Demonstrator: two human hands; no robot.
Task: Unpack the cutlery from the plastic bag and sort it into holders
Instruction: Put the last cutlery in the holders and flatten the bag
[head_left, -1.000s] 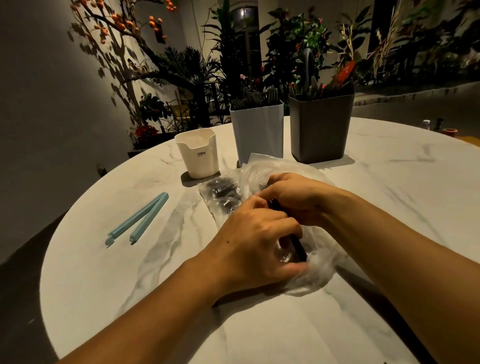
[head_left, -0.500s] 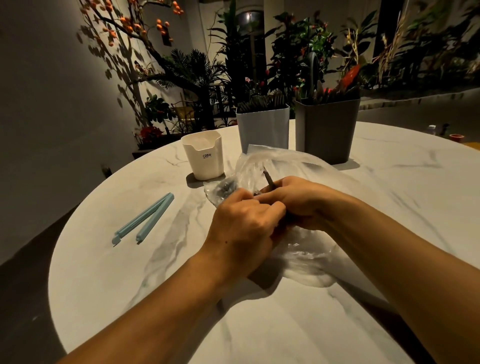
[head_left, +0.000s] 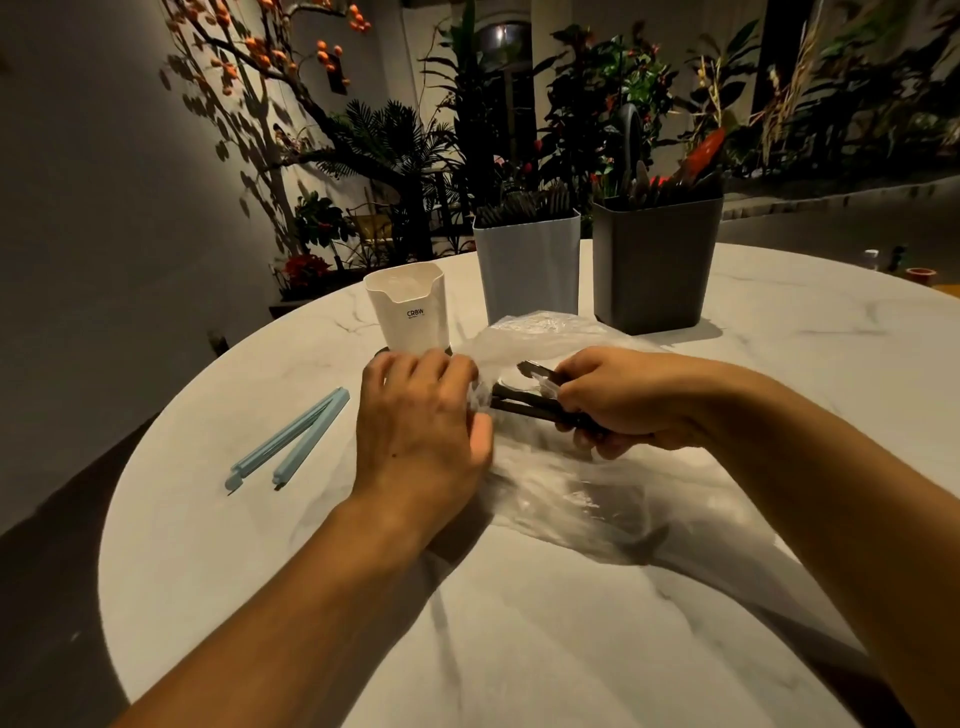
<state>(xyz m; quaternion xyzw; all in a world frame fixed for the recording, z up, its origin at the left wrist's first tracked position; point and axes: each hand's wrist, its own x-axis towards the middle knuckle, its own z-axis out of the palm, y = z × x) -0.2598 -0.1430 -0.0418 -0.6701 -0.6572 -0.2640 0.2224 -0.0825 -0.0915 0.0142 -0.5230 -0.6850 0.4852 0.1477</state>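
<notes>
A crumpled clear plastic bag (head_left: 571, 478) lies on the white marble table (head_left: 519, 649). My left hand (head_left: 421, 436) presses and grips the bag's left end. My right hand (head_left: 628, 400) is closed around a bundle of dark cutlery (head_left: 524, 402), handles pointing left, partly out of the bag. Behind stand three holders: a white cup (head_left: 410, 317), a light grey holder (head_left: 530, 265) with dark cutlery in it, and a dark grey holder (head_left: 654, 265) with several utensils.
A light blue bag clip (head_left: 291, 441) lies open on the table to the left. Plants and a wall stand beyond the table's far edge. Small items sit at the far right edge (head_left: 919, 273).
My hands have moved apart. The right hand has drawn the dark cutlery rightward out of the bag while the left hand shifted left, holding the bag down.
</notes>
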